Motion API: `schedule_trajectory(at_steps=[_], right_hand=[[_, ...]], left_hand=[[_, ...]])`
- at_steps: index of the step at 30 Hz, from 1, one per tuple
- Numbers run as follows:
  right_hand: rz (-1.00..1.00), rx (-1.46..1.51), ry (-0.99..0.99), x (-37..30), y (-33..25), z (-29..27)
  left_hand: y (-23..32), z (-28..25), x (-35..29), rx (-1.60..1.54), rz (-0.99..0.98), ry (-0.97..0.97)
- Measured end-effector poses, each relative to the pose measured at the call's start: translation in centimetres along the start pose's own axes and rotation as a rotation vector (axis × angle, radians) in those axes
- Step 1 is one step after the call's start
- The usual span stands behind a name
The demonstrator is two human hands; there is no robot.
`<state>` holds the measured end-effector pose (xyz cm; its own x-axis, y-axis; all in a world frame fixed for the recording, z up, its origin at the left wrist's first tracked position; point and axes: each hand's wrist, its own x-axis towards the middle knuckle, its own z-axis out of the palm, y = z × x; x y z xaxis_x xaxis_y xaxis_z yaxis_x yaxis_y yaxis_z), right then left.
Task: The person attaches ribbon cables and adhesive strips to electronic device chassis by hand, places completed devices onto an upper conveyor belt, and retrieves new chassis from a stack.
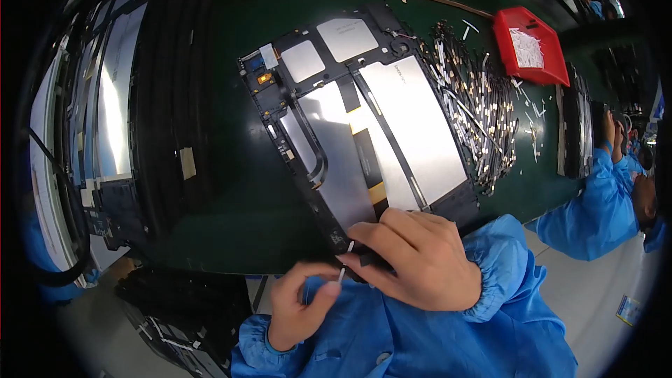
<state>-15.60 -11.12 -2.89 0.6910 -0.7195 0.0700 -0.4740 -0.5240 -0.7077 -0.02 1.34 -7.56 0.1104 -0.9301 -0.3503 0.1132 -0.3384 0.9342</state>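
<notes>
An opened tablet back (364, 126) with black frame, silver battery panels and an orange flex strip lies on the dark green bench (231, 203). My right hand (413, 255) rests on its near corner, fingers pressing down on the frame edge. My left hand (297, 304) is just below the bench edge, thumb and forefinger pinched on a small thin white strip (343, 273) that touches the right hand's fingertips. Both sleeves are blue.
A heap of small metal-tipped strips (476, 98) lies right of the tablet, with a red bin (530, 45) behind it. Stacked tablet frames (112, 112) stand at the left. Another person in blue (602, 196) works at the right. More black parts (175, 315) sit below the bench.
</notes>
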Motion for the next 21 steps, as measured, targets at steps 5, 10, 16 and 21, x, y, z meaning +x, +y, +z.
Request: schedule_trajectory(at_steps=[5, 10, 16, 21], right_hand=[[-0.083, 0.140, 0.001, -0.1, 1.0, 0.3], [-0.155, 0.610, -0.050, -1.2, 1.4, 0.2], [0.024, 0.519, -0.102, -0.9, 1.7, -2.3], [-0.294, 0.430, 0.124, -1.6, 1.4, -1.3]], left_hand=[[0.0, 0.1, -0.4, -0.060, -0.092, 0.028], [1.8, 1.3, 0.6, -0.130, 0.018, 0.084], [2.6, 1.2, 1.8, 0.006, 0.231, -0.032], [1.9, 1.3, 2.3, 0.556, 0.686, 0.168]])
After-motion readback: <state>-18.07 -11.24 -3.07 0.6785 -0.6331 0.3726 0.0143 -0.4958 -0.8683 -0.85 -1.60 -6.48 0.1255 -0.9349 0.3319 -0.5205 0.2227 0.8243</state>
